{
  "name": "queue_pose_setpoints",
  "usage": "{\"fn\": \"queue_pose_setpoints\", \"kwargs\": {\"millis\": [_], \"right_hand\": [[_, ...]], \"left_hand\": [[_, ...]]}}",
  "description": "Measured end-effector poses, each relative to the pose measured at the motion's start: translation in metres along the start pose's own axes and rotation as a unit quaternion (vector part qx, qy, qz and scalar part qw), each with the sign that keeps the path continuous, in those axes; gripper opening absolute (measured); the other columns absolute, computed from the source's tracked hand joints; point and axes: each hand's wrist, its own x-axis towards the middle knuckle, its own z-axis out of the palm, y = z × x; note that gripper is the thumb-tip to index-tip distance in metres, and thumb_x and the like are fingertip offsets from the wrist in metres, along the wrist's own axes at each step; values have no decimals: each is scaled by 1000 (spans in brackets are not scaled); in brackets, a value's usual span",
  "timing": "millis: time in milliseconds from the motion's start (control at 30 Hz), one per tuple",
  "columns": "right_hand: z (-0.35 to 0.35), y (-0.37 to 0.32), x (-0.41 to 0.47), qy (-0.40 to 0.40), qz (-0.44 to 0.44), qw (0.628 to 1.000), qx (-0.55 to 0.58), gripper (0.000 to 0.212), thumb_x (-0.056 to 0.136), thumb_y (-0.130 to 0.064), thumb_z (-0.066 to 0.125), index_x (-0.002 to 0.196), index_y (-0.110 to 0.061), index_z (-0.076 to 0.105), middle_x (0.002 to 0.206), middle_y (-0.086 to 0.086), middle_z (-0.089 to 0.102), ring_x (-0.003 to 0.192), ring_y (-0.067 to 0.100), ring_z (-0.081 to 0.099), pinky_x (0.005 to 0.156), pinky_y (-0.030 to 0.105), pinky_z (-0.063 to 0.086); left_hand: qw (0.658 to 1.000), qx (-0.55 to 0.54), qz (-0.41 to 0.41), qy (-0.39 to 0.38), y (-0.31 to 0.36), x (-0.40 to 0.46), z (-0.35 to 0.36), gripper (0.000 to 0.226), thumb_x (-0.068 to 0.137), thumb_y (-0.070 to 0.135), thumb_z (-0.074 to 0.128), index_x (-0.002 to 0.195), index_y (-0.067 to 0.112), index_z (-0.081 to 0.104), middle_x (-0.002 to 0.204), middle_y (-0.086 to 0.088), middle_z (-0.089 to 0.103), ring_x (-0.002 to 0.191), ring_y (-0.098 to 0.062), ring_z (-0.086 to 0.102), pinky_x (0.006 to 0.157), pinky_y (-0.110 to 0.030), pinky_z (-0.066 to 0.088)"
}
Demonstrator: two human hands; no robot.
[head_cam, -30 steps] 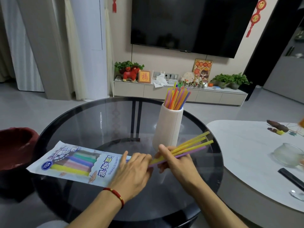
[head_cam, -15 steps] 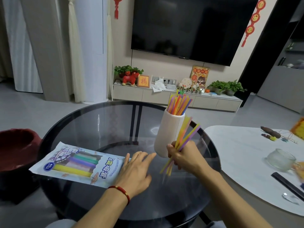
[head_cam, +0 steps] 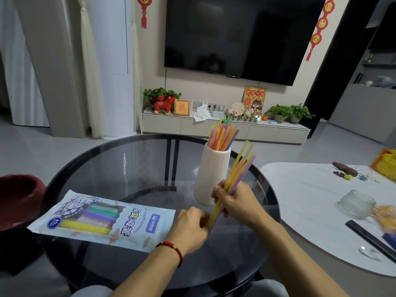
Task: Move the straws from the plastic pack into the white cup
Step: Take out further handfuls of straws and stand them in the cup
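Note:
A ribbed white cup [head_cam: 211, 179] stands on the round glass table [head_cam: 132, 168] with several coloured straws [head_cam: 222, 136] sticking out of it. My right hand [head_cam: 236, 202] grips a bundle of yellow, orange and purple straws [head_cam: 241, 168], held nearly upright just right of the cup. My left hand [head_cam: 190, 227] touches the bundle's lower ends with curled fingers. The plastic pack [head_cam: 100, 221] lies flat at the left of the table, with more straws showing through it.
A dark red bin [head_cam: 17, 200] stands left of the table. A white table [head_cam: 321, 200] at the right carries a glass bowl [head_cam: 356, 203], a dark flat bar [head_cam: 370, 239] and small items. A TV and a low cabinet stand behind.
My right hand has tipped the straw bundle from lying sideways to nearly upright beside the cup. My left hand has left the pack's end and come to the bundle's lower ends.

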Motion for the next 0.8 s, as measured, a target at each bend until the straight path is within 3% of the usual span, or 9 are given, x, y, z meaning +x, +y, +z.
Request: {"fn": "queue_pose_setpoints", "kwargs": {"millis": [200, 267, 333, 433, 567, 667, 733, 800], "right_hand": [[4, 3, -6, -25, -33, 995, -86, 28, 103, -29, 61, 88, -10, 74, 80, 9, 78, 64, 22, 75, 69, 41, 66], [7, 10, -3, -49, -31, 994, -94, 27, 100, -27, 63, 84, -9, 75, 76, 10, 79, 64, 22, 76, 72, 44, 66], [7, 16, -2, -73, -34, 993, -85, 28, 99, -25, 64, 81, -7, 74, 73, 13, 79, 63, 24, 76, 74, 48, 64], [-10, 12, 2, -21, -38, 999, -6, 31, 103, -26, 63, 81, -9, 77, 74, 12, 80, 64, 22, 77, 76, 51, 64], [-61, -16, 19, 160, -51, 971, 172, 26, 103, -21, 65, 85, -10, 82, 78, 7, 82, 72, 21, 80, 75, 45, 68], [-97, -44, 32, 194, -63, 944, 257, 28, 103, -18, 64, 92, 2, 80, 84, 15, 81, 76, 24, 81, 67, 31, 66], [-106, -56, 43, 179, -67, 952, 240, 27, 103, -16, 63, 92, 5, 78, 83, 18, 80, 68, 17, 80, 59, 22, 63], [-104, -59, 60, 181, -62, 964, 184, 27, 102, -16, 62, 85, -2, 79, 81, 18, 80, 66, 17, 79, 59, 28, 65]], "left_hand": [[999, 38, -18, -11, 3, -4, 2, 39, 87, 15, 56, 122, 28, 67, 117, 3, 72, 109, -20, 64, 92, -30, 51], [997, 32, -26, 71, 4, -2, -1, 48, 84, 15, 57, 130, 30, 59, 120, 7, 68, 115, -17, 59, 95, -31, 48], [983, -36, 0, 182, 8, 3, -7, 44, 81, 9, 59, 121, 29, 61, 110, 8, 68, 107, -16, 61, 90, -32, 51], [953, -147, 33, 262, 22, 22, -32, 41, 81, 3, 65, 116, 24, 60, 107, 3, 65, 92, -11, 62, 82, -32, 55], [966, -179, 40, 184, 28, 63, -61, 75, 74, 21, 75, 140, 31, 39, 130, 0, 52, 105, -13, 59, 84, -45, 60], [982, -140, 43, 122, 35, 83, -63, 106, 66, 43, 80, 152, 33, 20, 150, -1, 38, 132, -21, 43, 97, -58, 51], [981, -131, 65, 126, 47, 95, -62, 115, 61, 61, 82, 153, 30, 21, 150, 2, 41, 134, -19, 42, 105, -51, 45], [976, -138, 87, 146, 60, 106, -61, 105, 63, 62, 83, 148, 31, 30, 136, 8, 51, 122, -13, 49, 98, -33, 43]]}}
